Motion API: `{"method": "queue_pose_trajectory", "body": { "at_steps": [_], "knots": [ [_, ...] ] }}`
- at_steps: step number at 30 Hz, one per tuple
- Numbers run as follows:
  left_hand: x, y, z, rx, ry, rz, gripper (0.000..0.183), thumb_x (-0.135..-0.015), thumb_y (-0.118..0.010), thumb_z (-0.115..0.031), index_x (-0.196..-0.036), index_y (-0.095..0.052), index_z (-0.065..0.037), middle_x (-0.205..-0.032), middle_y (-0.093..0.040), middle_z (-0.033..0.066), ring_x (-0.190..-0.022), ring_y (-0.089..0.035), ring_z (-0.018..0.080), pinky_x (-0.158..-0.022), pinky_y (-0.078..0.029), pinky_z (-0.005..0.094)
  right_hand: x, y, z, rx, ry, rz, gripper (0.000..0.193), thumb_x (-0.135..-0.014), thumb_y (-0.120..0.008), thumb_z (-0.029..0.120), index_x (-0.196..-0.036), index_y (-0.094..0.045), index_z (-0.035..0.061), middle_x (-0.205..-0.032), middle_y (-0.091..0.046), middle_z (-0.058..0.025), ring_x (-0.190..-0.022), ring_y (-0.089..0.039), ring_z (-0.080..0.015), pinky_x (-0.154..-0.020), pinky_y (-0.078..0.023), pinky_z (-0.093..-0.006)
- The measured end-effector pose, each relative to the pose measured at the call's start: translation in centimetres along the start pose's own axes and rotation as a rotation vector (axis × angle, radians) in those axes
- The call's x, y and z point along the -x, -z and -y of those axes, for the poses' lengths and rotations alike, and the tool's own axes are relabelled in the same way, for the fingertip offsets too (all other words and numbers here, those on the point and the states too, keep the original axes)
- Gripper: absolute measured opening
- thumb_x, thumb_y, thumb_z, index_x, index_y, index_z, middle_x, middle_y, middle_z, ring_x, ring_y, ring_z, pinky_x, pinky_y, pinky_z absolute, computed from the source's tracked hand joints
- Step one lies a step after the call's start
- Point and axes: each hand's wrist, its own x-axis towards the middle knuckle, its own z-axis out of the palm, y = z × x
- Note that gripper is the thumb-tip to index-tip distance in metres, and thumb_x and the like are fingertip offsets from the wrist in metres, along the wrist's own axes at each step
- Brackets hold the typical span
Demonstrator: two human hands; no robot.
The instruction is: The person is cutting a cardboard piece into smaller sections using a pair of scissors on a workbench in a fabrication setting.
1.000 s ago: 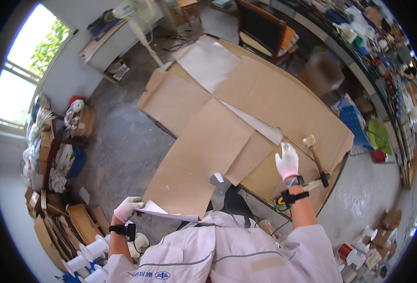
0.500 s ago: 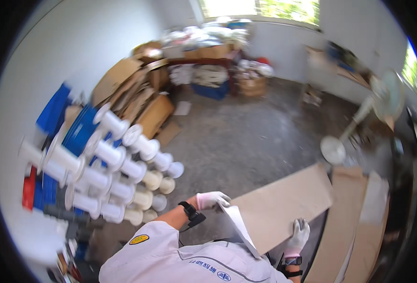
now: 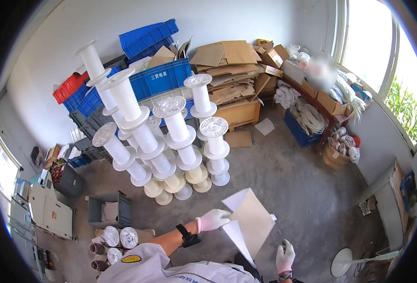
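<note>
A brown sheet of card or stiff paper (image 3: 254,221) with white folded or curled edges stands out in front of me. My left hand (image 3: 214,220), in a white and pink glove, holds its left edge, fingers closed round it. My right hand (image 3: 285,256), gloved the same way, is just off the sheet's lower right side. Its fingers are apart and nothing shows in them.
White plastic spools (image 3: 175,127) stand in tall stacks ahead to the left. Behind them are blue crates (image 3: 159,78) and piled flattened cardboard (image 3: 232,70). A grey bin (image 3: 108,210) sits left, a round white fan base (image 3: 342,262) right.
My view has swung to the left. The right hand has come off the sheet, which now looks shorter and more tilted. The left hand keeps hold of its edge.
</note>
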Motion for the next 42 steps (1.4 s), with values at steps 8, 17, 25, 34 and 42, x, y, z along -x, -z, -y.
{"method": "queue_pose_trajectory", "body": {
  "at_steps": [8, 17, 25, 34, 42],
  "knots": [
    [-16.1, 7.9, -1.4, -0.289, -0.215, -0.106, 0.031, -0.095, -0.059, -0.024, -0.112, -0.067, 0.001, -0.095, -0.069, 0.0254, -0.09, -0.068, 0.0417, -0.078, -0.051, 0.0475, -17.1, -4.3, -2.8, 0.045, -0.036, 0.202, 0.034, -0.09, -0.066, 0.015, -0.119, -0.069, -0.0022, -0.102, -0.074, -0.022, -0.091, -0.074, -0.0343, -0.085, -0.057, -0.0401],
    [-35.8, 19.8, -7.2, -0.217, -0.194, -0.212, 0.035, -0.097, -0.06, -0.02, -0.12, -0.066, 0.005, -0.1, -0.07, 0.0252, -0.09, -0.07, 0.0385, -0.076, -0.053, 0.0427, -40.7, -6.5, -0.3, 0.192, 0.047, 0.387, 0.03, -0.091, -0.066, 0.023, -0.111, -0.072, 0.0014, -0.105, -0.073, -0.0217, -0.099, -0.071, -0.0382, -0.087, -0.056, -0.0436],
    [-48.8, 38.4, -15.5, -0.273, -0.427, -0.688, 0.023, -0.099, -0.058, -0.017, -0.105, -0.063, 0.004, -0.086, -0.063, 0.0271, -0.08, -0.064, 0.0445, -0.069, -0.049, 0.0451, -61.9, -10.8, -0.4, 0.219, 0.12, 0.471, 0.026, -0.091, -0.065, 0.023, -0.104, -0.074, 0.0022, -0.099, -0.073, -0.0223, -0.097, -0.071, -0.0402, -0.085, -0.056, -0.0439],
    [-54.8, 68.5, -26.9, -0.552, -0.497, -1.31, 0.021, -0.097, -0.058, -0.011, -0.106, -0.064, 0.007, -0.081, -0.065, 0.0088, -0.077, -0.06, 0.0149, -0.073, -0.05, 0.0325, -83.0, -17.1, -4.6, 0.114, 0.168, 0.572, 0.029, -0.095, -0.063, 0.025, -0.111, -0.072, 0.0026, -0.109, -0.072, -0.0226, -0.105, -0.068, -0.0409, -0.091, -0.054, -0.0448],
    [-48.1, 87.3, -34.8, -1.02, -0.472, -2.043, 0.049, -0.102, -0.056, -0.033, -0.131, -0.062, 0.006, -0.117, -0.071, 0.0265, -0.107, -0.069, 0.0362, -0.098, -0.05, 0.041, -106.4, -26.2, -2.7, 0.31, 0.362, 0.737, 0.032, -0.095, -0.064, 0.032, -0.108, -0.072, 0.0041, -0.103, -0.072, -0.0241, -0.097, -0.068, -0.0433, -0.085, -0.055, -0.0481]
  ]
}}
